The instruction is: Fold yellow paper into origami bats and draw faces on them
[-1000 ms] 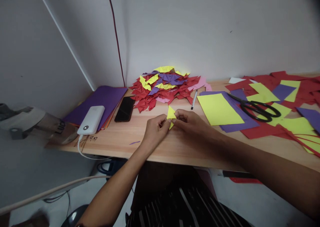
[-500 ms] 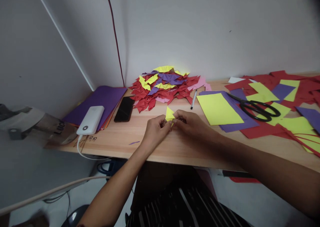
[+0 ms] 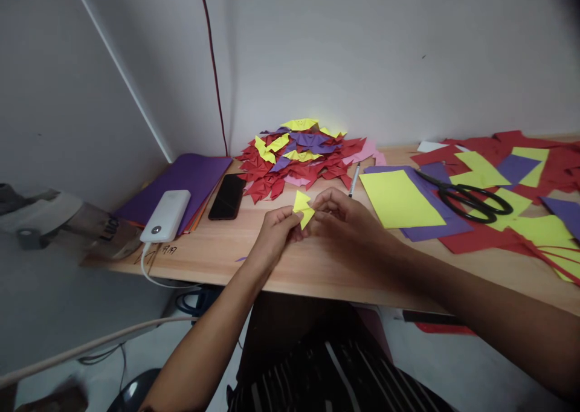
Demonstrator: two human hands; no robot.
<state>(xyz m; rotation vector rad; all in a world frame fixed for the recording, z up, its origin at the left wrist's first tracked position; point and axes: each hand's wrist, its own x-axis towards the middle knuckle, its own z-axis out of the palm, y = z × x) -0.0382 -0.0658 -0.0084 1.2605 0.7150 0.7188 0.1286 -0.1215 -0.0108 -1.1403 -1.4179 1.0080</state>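
Note:
A small piece of folded yellow paper (image 3: 302,209) with pointed corners is held up over the wooden table. My left hand (image 3: 281,228) pinches it from the left, thumb in front. At its right corner is my right hand (image 3: 339,214), fingers curled and closed at the paper's edge; the fingertips are partly hidden. Just beyond both hands lies a heap of folded paper figures (image 3: 294,158) in red, yellow, purple and pink, some yellow ones with drawn faces.
To the right are yellow sheets (image 3: 401,200) on purple ones, black-handled scissors (image 3: 475,200) and paper scraps (image 3: 480,243). A pen (image 3: 354,180) lies behind my right hand. Leftward are a phone (image 3: 227,197), a white power bank (image 3: 167,216) with cable, purple sheets (image 3: 194,173) and a clear bottle (image 3: 97,225).
The yellow paper has turned in my fingers, and more of its pointed, folded shape shows. My right hand's fingers have loosened slightly and shifted toward its right corner. The view has shifted slightly.

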